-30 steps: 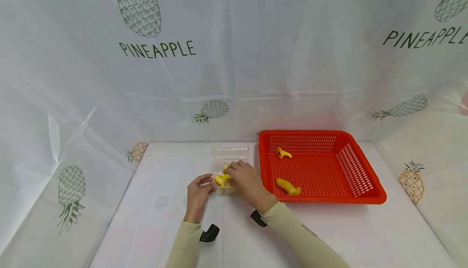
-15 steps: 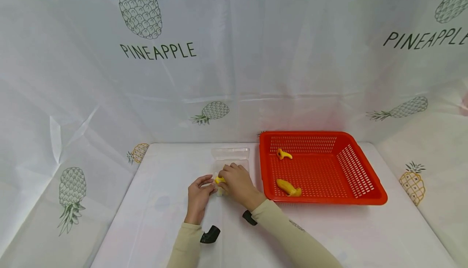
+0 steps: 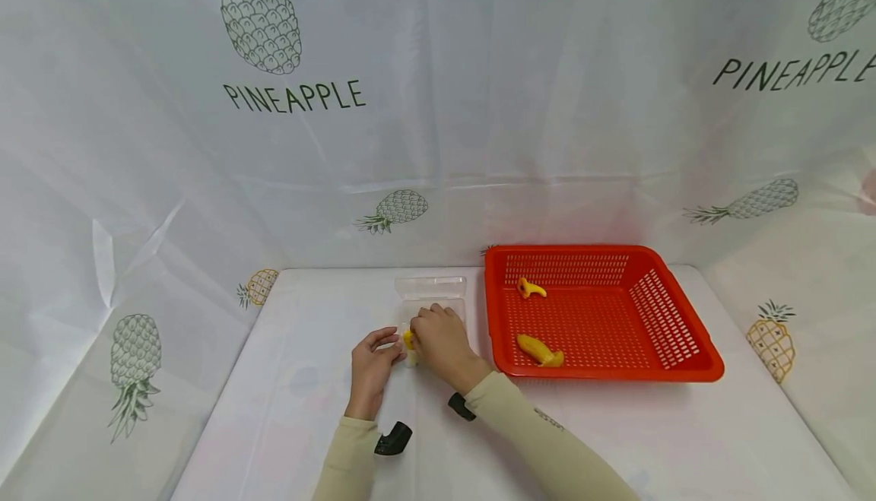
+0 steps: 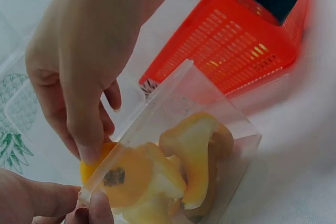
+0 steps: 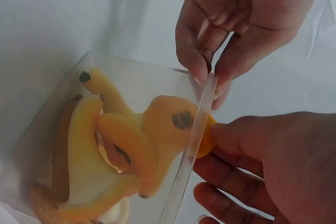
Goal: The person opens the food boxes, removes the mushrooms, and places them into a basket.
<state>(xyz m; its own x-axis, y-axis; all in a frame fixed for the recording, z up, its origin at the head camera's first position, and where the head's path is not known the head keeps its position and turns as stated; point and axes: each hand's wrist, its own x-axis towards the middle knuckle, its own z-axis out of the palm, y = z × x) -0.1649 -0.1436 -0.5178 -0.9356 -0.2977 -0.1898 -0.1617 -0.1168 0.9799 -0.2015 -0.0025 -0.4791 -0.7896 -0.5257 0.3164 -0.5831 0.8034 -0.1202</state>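
Note:
A clear plastic box [image 4: 231,106] stands with its lid [image 3: 431,288] folded back behind it. My left hand [image 3: 370,370] is at its left side, thumb and fingertips pinching the rim. Inside are several yellow, banana-peel-like pieces [image 5: 86,150] with pale inner faces and dark tips. My right hand [image 3: 443,343] reaches over the box from the right. Its thumb and fingers pinch a yellow piece [image 5: 167,121] with a dark patch, which sticks up a little past the rim, close to the left fingertips. In the head view the right hand hides most of the box.
A red slotted basket [image 3: 602,373] sits close to the right of the box. It holds a small forked yellow piece [image 3: 530,288] and a longer banana-like one [image 3: 539,350]. A pineapple-print sheet [image 3: 438,106] hangs behind the table.
The right hand has moved left and lower over the box with the yellow piece, covering more of the box. The left hand has stayed at the rim.

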